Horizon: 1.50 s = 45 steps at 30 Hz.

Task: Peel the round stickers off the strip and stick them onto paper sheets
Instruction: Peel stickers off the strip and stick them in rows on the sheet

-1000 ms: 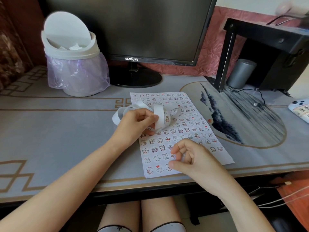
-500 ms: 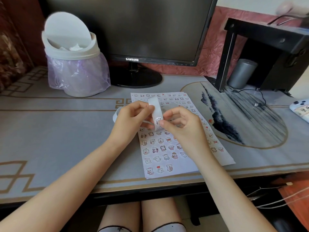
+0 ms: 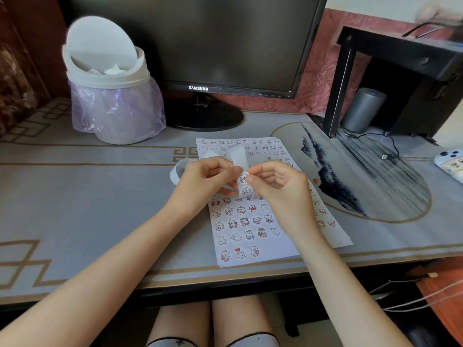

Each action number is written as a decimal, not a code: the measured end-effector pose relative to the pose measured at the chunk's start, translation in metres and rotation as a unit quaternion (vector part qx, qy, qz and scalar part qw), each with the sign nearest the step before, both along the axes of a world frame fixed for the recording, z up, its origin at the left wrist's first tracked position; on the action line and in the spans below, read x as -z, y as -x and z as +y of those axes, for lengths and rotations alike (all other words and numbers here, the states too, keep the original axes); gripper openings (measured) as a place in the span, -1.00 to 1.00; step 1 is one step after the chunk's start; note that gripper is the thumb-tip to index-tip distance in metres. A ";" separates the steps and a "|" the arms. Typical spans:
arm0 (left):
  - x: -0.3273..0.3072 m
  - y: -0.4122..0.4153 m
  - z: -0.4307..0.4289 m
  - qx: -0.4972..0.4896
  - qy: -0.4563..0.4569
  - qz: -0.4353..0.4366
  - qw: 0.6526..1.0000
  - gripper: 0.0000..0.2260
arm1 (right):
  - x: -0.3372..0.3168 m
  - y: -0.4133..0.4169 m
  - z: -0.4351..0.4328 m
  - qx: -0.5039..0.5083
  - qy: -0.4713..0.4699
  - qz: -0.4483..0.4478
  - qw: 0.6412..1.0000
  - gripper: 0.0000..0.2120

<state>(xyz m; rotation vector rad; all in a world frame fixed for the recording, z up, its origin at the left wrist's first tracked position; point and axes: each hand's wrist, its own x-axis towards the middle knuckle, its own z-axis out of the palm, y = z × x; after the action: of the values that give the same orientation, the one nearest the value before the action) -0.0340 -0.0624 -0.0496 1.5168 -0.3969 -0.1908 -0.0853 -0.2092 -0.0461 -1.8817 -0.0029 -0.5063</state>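
The left hand (image 3: 208,180) grips the white strip (image 3: 238,155) above the middle of the desk (image 3: 100,209), fingers curled round it, with the loose end looping toward the far edge. The right hand (image 3: 280,189), which a second ago hovered low over the near end of the paper sheet (image 3: 270,254), is now up at the strip. Its thumb and forefinger pinch a round sticker (image 3: 243,178) at the strip's bend. The sheet lies unmoved, close to the desk's near edge.
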 end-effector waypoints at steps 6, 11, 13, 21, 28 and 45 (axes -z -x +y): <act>0.000 0.000 0.000 0.005 -0.007 -0.006 1.000 -0.93 | 0.001 0.000 -0.001 0.004 0.017 0.001 1.000 -0.89; 0.000 0.000 0.000 0.008 -0.011 -0.009 1.000 -0.93 | 0.002 0.000 -0.003 0.005 0.029 0.003 1.000 -0.89; -0.001 0.001 0.000 0.006 -0.014 -0.007 1.000 -0.93 | 0.002 0.000 -0.003 0.006 0.037 -0.002 0.999 -0.91; -0.001 0.002 0.000 0.002 -0.014 0.008 1.000 -0.91 | 0.004 0.003 -0.001 0.013 0.108 -0.010 0.994 -0.93; -0.001 0.001 0.001 -0.011 -0.029 0.013 0.999 -0.89 | -0.005 0.016 -0.001 -0.014 0.087 0.014 0.996 -0.93; 0.003 0.000 0.000 0.000 -0.071 0.041 0.997 -0.87 | -0.004 0.068 -0.026 -0.057 0.037 0.244 0.967 -0.92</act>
<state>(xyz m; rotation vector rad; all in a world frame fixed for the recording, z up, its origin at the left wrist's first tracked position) -0.0342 -0.0620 -0.0522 1.6438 -0.3226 -0.2846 -0.1535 -0.2352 -0.0418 -2.0221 0.1975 0.0445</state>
